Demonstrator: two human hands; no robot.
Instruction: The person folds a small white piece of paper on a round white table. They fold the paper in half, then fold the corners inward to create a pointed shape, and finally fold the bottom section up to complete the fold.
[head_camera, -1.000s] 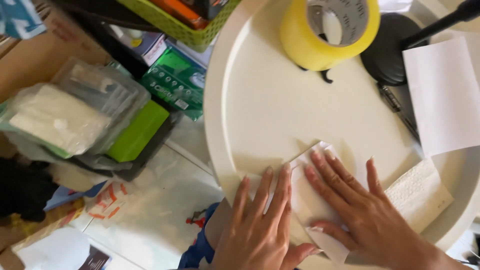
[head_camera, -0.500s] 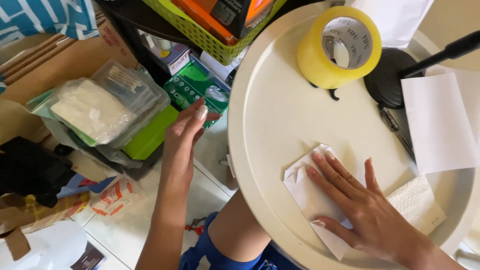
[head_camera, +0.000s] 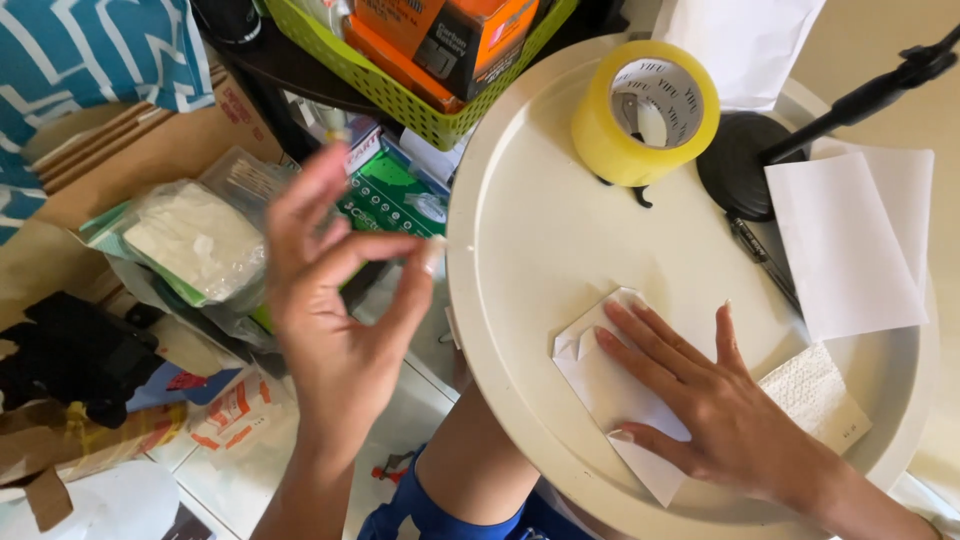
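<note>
A right hand (head_camera: 715, 410) presses folded white paper (head_camera: 610, 385) flat on a round cream tray (head_camera: 520, 250), lower right; the left hand (head_camera: 335, 310) hovers mid-frame, fingers pinched.
</note>
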